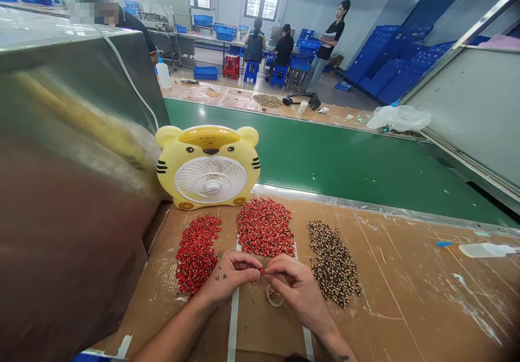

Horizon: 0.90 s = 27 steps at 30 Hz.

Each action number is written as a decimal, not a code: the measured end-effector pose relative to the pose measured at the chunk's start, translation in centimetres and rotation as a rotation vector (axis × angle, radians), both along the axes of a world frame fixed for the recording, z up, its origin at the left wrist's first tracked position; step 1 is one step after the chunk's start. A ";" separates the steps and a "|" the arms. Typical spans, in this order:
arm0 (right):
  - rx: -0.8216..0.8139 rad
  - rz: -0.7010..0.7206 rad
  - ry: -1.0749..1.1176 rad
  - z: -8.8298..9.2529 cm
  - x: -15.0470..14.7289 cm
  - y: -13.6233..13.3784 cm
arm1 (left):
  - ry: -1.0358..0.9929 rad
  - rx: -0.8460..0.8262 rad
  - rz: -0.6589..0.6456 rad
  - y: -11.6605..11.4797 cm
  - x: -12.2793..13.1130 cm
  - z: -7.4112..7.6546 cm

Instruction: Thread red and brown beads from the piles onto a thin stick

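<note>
My left hand [229,278] pinches a small red piece [261,270] between thumb and forefinger. Close against it, my right hand [298,286] has its thumb and fingertips closed on a tiny dark part, too small to name. Under the right fingers sits a small transparent round dish [275,298], partly covered by the hand. A pile of red pieces [197,251] lies beside my left wrist. Just beyond both hands is a second pile of red pieces with dark and gold bits [265,227]. Black-and-gold small parts [335,264] are heaped right of my right hand.
A yellow tiger-faced fan [211,180] stands behind the piles. Beyond the cardboard-covered bench [406,297] runs a green conveyor belt [345,159]. A metal housing [77,188] borders the left; a squeeze bottle [487,250] lies at right. Several people are in the background.
</note>
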State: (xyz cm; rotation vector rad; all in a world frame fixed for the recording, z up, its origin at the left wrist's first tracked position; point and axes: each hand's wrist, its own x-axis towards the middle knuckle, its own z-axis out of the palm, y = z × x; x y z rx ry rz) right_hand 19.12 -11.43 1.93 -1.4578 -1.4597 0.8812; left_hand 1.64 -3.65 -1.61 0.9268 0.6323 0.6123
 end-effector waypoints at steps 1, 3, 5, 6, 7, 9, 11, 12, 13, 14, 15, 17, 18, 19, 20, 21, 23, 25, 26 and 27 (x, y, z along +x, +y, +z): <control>0.002 0.001 -0.025 0.2 -0.1 0.1 | 0.000 -0.003 -0.006 0.0 0.0 0.1; 0.010 0.008 -0.076 0.7 -0.3 0.1 | 0.006 -0.010 -0.017 0.1 0.1 0.2; 0.023 0.019 -0.123 1.1 -0.5 0.1 | 0.014 -0.006 -0.021 0.1 0.1 0.3; 0.030 0.025 -0.141 1.3 -0.5 0.1 | 0.018 -0.003 -0.021 0.1 0.1 0.3; 0.038 0.030 -0.156 1.3 -0.6 0.1 | 0.022 0.001 -0.020 0.2 0.1 0.4; 0.050 0.041 -0.177 1.4 -0.6 0.1 | 0.041 0.015 -0.014 0.2 0.1 0.4; 0.054 0.051 -0.190 1.3 -0.6 0.1 | 0.075 0.035 -0.013 0.2 0.1 0.3; 0.053 0.054 -0.197 1.2 -0.5 0.2 | 0.090 0.044 -0.012 0.2 0.1 0.3; 0.052 0.058 -0.201 1.2 -0.5 0.2 | 0.103 0.051 -0.009 0.2 0.1 0.3; 0.051 0.059 -0.204 1.1 -0.5 0.2 | 0.112 0.057 -0.005 0.1 0.1 0.2; 0.052 0.060 -0.205 1.1 -0.4 0.2 | 0.120 0.063 0.005 0.1 0.1 0.2; 0.053 0.051 -0.207 1.0 -0.4 0.1 | 0.139 0.090 0.032 0.1 0.1 0.3; 0.052 0.040 -0.214 1.0 -0.4 0.1 | 0.150 0.107 0.043 0.0 0.1 0.3; 0.052 0.025 -0.227 1.0 -0.4 0.0 | 0.161 0.123 0.049 0.0 0.1 0.4; 0.054 0.010 -0.245 1.0 -0.4 -0.1 | 0.171 0.133 0.054 0.0 0.1 0.5; 0.058 -0.002 -0.264 0.9 -0.5 -0.2 | 0.179 0.138 0.055 0.0 0.1 0.6; 0.070 -0.012 -0.299 0.8 -0.6 -0.3 | 0.186 0.138 0.055 -0.1 0.2 0.7; 0.089 -0.010 -0.320 0.7 -0.7 -0.4 | 0.183 0.135 0.049 -0.1 0.2 0.7; 0.097 -0.011 -0.328 0.6 -0.7 -0.4 | 0.177 0.135 0.044 -0.1 0.1 0.7; 0.101 -0.013 -0.334 0.6 -0.7 -0.4 | 0.170 0.134 0.040 -0.1 0.1 0.7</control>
